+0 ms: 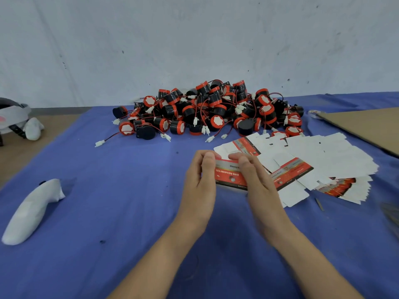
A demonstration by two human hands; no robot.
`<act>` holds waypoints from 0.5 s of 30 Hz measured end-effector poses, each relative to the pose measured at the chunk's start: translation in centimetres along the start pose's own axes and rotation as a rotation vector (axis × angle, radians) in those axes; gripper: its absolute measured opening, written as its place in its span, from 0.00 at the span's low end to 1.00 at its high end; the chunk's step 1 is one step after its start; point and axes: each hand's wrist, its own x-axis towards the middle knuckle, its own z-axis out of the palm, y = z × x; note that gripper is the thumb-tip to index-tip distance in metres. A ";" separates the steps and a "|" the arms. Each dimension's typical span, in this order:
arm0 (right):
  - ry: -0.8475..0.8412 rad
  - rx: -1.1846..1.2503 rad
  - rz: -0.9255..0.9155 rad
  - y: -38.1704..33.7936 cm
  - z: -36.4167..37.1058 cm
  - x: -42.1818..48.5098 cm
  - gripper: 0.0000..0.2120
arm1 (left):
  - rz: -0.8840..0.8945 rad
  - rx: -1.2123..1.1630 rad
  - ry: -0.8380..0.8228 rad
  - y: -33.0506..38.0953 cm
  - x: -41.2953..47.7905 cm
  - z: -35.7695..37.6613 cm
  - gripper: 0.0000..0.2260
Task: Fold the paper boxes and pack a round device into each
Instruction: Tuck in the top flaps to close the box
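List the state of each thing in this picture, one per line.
Left hand: pinches the red paper box.
Right hand: pinches the same box.
Red paper box: held by both hands, unfilled.
Round devices: loose in a heap, unpacked.
Box blanks: flat, unfolded, fanned out.
White wrapped object: lying untouched.

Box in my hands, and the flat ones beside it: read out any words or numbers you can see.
"12v reversing horn": red face of the paper box, pinched by the left hand and right hand.
Its grey band: partly covered, blurred, unreadable.
Print on the flat boxes: too blurred.
On the round devices: none legible.
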 end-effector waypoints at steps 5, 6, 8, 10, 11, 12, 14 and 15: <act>0.108 0.168 0.111 0.0 1.9 0.5 0.09 | -0.043 -0.047 0.140 0.2 1.1 1.4 0.12; 0.134 0.182 0.121 -0.1 2.0 0.7 0.09 | -0.055 -0.049 0.146 0.2 1.3 1.6 0.12; 0.168 0.185 0.127 -0.2 2.1 1.1 0.10 | -0.085 -0.061 0.160 0.2 1.6 1.9 0.12; 0.190 0.176 0.123 -0.3 2.0 1.5 0.11 | -0.109 -0.064 0.172 0.2 1.9 2.3 0.12; 0.201 0.175 0.120 -0.3 1.9 1.7 0.12 | -0.119 -0.067 0.173 0.2 2.0 2.5 0.12; 0.210 0.170 0.118 -0.5 1.8 1.8 0.12 | -0.123 -0.070 0.172 0.3 2.1 2.7 0.12; 0.220 0.159 0.118 -0.9 1.5 1.9 0.12 | -0.133 -0.083 0.163 0.3 2.2 3.0 0.12; 0.220 0.150 0.121 -1.0 1.2 1.9 0.12 | -0.145 -0.088 0.151 0.2 2.2 3.1 0.12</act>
